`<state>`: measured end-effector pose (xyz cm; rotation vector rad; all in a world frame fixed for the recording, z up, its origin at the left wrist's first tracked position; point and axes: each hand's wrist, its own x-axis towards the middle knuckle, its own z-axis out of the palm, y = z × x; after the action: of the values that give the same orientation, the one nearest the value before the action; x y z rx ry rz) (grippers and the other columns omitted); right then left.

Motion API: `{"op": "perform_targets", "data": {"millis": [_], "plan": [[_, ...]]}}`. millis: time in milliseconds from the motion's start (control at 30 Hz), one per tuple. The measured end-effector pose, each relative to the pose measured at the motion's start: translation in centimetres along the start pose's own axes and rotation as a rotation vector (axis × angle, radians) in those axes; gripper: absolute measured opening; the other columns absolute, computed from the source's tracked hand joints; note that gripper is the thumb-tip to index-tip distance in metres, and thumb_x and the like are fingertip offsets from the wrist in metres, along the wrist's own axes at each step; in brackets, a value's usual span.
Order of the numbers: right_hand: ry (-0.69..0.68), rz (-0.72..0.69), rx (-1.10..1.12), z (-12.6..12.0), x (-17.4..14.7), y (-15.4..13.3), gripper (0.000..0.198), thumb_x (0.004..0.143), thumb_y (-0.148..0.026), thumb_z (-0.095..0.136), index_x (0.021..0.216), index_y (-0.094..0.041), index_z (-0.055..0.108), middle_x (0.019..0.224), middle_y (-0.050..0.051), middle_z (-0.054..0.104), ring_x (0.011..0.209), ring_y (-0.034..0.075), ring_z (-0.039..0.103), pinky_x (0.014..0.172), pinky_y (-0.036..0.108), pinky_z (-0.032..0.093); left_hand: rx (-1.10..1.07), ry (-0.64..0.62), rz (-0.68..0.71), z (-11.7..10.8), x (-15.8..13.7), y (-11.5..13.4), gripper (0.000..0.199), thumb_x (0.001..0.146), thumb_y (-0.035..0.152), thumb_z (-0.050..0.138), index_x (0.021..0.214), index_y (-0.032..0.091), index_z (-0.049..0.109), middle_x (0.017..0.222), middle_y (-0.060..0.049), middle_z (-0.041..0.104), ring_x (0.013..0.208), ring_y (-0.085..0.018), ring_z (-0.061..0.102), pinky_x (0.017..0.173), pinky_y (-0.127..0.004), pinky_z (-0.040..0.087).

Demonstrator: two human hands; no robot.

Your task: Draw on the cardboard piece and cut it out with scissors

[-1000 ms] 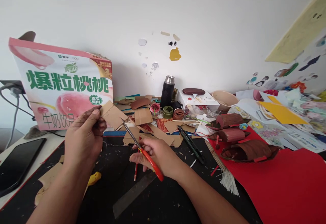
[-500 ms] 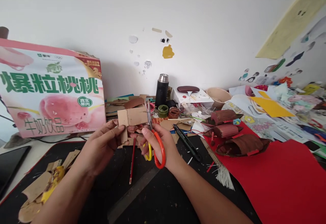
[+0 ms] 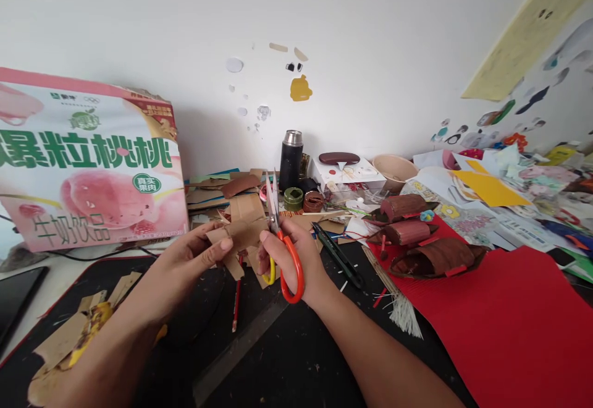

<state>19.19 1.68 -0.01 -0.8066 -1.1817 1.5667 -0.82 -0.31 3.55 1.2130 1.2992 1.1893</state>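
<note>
My left hand [image 3: 192,256] pinches a small piece of brown cardboard [image 3: 243,235] between thumb and fingers, holding it above the black mat. My right hand [image 3: 296,253] is closed around a pair of scissors [image 3: 291,272] with one red and one yellow handle loop. The scissor blades point up and away, close to the right edge of the cardboard. Whether they touch it I cannot tell. Below the hands a red pencil [image 3: 237,303] lies on the mat, with cardboard scraps partly hidden behind the fingers.
A pink drink carton [image 3: 92,161] stands at left. Behind the hands are a black thermos [image 3: 291,164] and paint jars [image 3: 293,199]. To the right lie a utility knife [image 3: 338,253], red paper [image 3: 514,321] and small brown boat-like models [image 3: 435,258]. A clear ruler [image 3: 241,352] lies in front.
The cardboard in my left hand has turned and tilted, and now lies lower between the hands. The scissors have shifted slightly, staying in my right hand. The whole view has moved a little.
</note>
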Motion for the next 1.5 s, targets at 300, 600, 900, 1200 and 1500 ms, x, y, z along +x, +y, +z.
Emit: {"op": "perform_targets", "data": {"millis": [300,600,900,1200,1500], "plan": [[-0.040,0.032,-0.100,0.5,-0.5,0.4,0.045,0.085,-0.055,0.090,0.106,-0.021,0.068,0.075,-0.004,0.069,0.049,0.011,0.063,0.053,0.023,0.057,0.252,-0.333,0.108,0.0,0.1,0.1,0.031,0.083,0.060,0.088,0.083,0.029,0.089,0.091,-0.012,0.086,0.093,-0.037,0.081,0.094,-0.052,0.066],[-0.112,0.002,-0.097,0.2,-0.5,0.9,0.048,0.090,-0.059,0.088,0.112,-0.021,0.069,0.075,-0.005,0.066,0.049,0.010,0.064,0.049,0.020,0.054,-0.036,0.009,0.018,0.4,-0.1,0.4,0.055,0.074,0.069,0.094,0.103,0.023,0.085,0.090,-0.010,0.085,0.079,-0.030,0.077,0.069,-0.036,0.064],[-0.199,0.035,-0.244,0.5,-1.3,0.1,0.053,0.094,-0.062,0.084,0.124,-0.019,0.077,0.073,-0.003,0.068,0.050,0.012,0.061,0.050,0.024,0.054,-0.134,0.115,0.132,0.2,0.3,-0.5,0.051,0.080,0.064,0.093,0.105,0.021,0.080,0.100,-0.010,0.085,0.095,-0.031,0.079,0.086,-0.037,0.064],[-0.223,0.002,-0.329,0.2,-1.3,0.5,0.046,0.098,-0.059,0.083,0.127,-0.023,0.081,0.072,-0.002,0.064,0.053,0.015,0.062,0.049,0.026,0.052,-0.083,0.128,0.151,0.4,-0.2,0.4,0.053,0.078,0.067,0.093,0.101,0.021,0.079,0.095,-0.009,0.085,0.085,-0.030,0.078,0.079,-0.038,0.063],[-0.242,-0.035,-0.391,0.1,-1.3,0.9,0.039,0.102,-0.063,0.077,0.111,-0.025,0.079,0.075,0.000,0.066,0.056,0.017,0.064,0.050,0.028,0.050,-0.057,0.130,0.148,0.7,-0.3,0.7,0.055,0.075,0.070,0.092,0.100,0.022,0.079,0.100,-0.011,0.085,0.090,-0.032,0.078,0.082,-0.039,0.064]]}}
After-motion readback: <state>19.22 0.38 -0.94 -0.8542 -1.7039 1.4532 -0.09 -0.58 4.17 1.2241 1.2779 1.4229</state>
